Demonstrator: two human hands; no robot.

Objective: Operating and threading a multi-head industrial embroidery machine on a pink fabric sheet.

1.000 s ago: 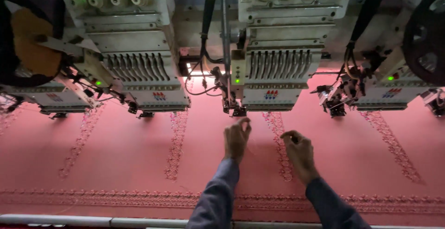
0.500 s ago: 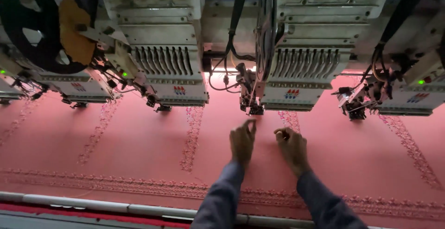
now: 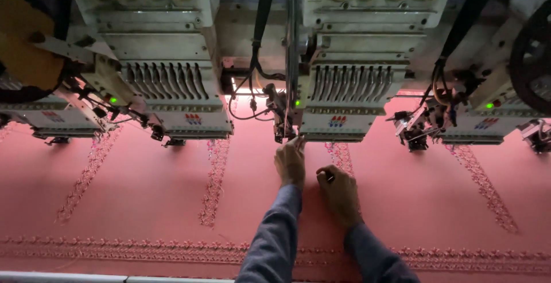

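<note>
Left hand: the left hand [image 3: 290, 162] reaches up to the lower edge of the embroidery head [image 3: 347, 96] in the middle. Its fingertips are pinched together near the needle area, and a thin thread [image 3: 285, 116] seems to run up from them. The thread is too fine to be sure the hand holds it.
Right hand: the right hand [image 3: 338, 194] rests on the pink fabric [image 3: 143, 191], just beside the left hand. Its fingers are curled in, and a small dark tool [image 3: 328, 176] shows at the fingertips. I cannot tell what tool it is.
Fabric: it lies flat under all the heads, with embroidered strips [image 3: 215, 182] running toward the person and a border band [image 3: 115, 250] near the front edge.
Machines: 1 more embroidery head [image 3: 166, 96] stands to the left, another [image 3: 482, 116] to the right, with green lamps [image 3: 113, 100] lit.
Sleeves: both arms wear blue-grey sleeves [image 3: 275, 237].
</note>
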